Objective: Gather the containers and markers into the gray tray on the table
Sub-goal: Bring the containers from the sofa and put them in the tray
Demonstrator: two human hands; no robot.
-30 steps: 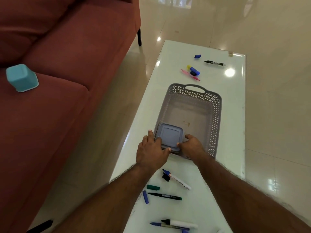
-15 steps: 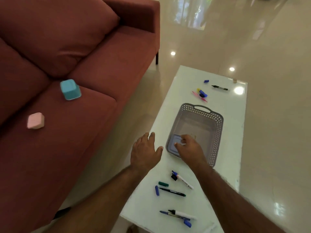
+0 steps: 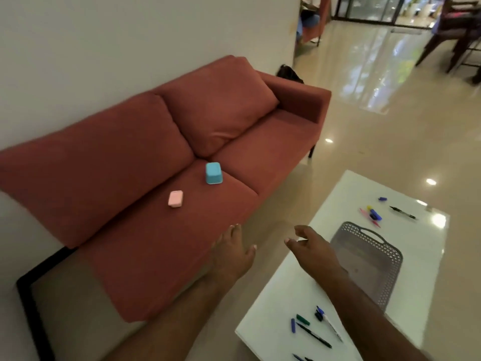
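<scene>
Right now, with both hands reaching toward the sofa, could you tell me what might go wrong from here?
1. The blue container and pink container sit on the soft sofa seat, beyond the left hand and right hand; a hasty grab could tip them or push them away.
2. The right forearm crosses above the gray tray and the loose markers near the table edge; drawing back carelessly might sweep some off.
</scene>
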